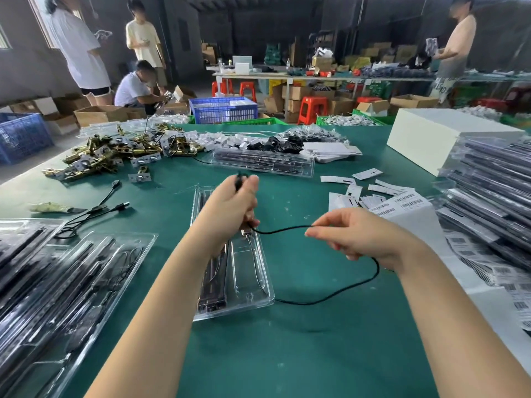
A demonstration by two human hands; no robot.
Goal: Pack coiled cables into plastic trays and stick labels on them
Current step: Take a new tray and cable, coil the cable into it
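Holding the thin black cable (330, 297) in both hands: left hand (232, 202) grips one end above the clear tray (258, 300), right hand (353, 234) pinches mid-length. Limp, light; I'd coil from the plugs.

The table (287, 354) is covered in deep green; on it the cable (339, 294) is black, the tray (258, 297) beside it clear with dark strips; right of the tray, white labels (408, 203) carry black barcodes; beyond the tray, brass-gold hardware (109, 156); farther off, blue crates (224, 109) and red stools (311, 109).
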